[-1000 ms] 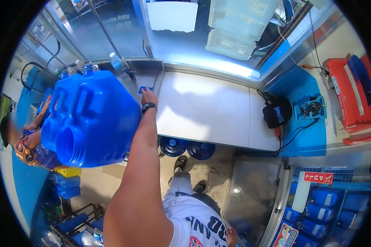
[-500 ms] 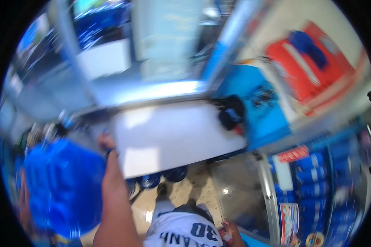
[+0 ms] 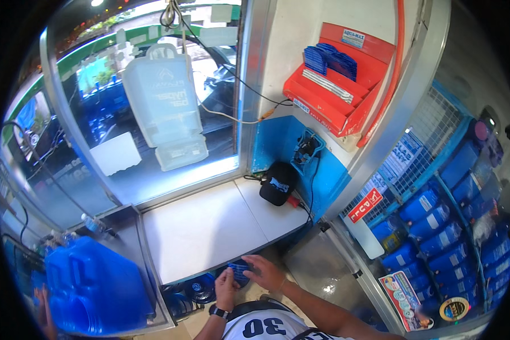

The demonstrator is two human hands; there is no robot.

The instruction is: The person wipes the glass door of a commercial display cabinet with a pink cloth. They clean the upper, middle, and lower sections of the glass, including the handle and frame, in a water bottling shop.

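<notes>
In front of my body, my left hand (image 3: 226, 290), with a dark watch on its wrist, is closed in a pinch on a small blue ridged piece (image 3: 236, 270). What exactly the piece is I cannot make out, as it overlaps dark blue bottles behind it. Just to its right, my right hand (image 3: 266, 274) has its fingers apart, the tips close to the piece; whether they touch it is unclear. Both hands are beside the near edge of a white counter (image 3: 204, 221). On a metal ledge to the left stands a large blue jug (image 3: 99, 286).
Blue round bottles (image 3: 200, 288) lie under the counter. A black cap (image 3: 279, 183) rests at its right end. A red wall rack (image 3: 337, 85) holds blue pieces. The glass door (image 3: 328, 272) and shelves of blue containers (image 3: 430, 226) are at right. Another person's hand (image 3: 42, 303) shows at far left.
My left hand has come back from beside the blue jug to the front of my body. My right hand has risen to meet it. The view has shifted and sharpened.
</notes>
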